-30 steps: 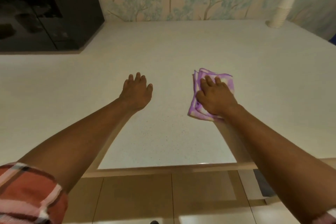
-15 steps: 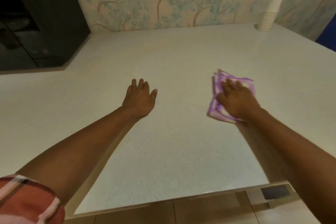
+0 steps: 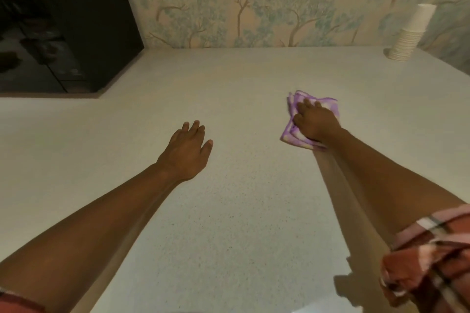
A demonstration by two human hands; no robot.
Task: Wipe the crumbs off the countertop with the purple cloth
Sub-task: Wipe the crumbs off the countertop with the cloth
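I see the right hand [image 3: 315,122] has pushed the purple cloth [image 3: 330,105] further across the countertop [image 3: 241,211] toward the paper cup stack [image 3: 409,33] than a second ago, and away from the near edge; the left hand [image 3: 187,151] has barely shifted; my read: mid-stroke, wiping pass under way, the ground between cloth and cup stack not yet covered. Crumbs: only fine specks show on the surface, too small to tell from the stone's own pattern. Grip: right hand lies flat, palm down, fingers spread on the folded cloth, pressing rather than pinching; cloth bunched under it, well short of the cup stack. Left hand lies open, palm down, touching the bare counter, holding nothing, farther from the cup stack than the cloth.
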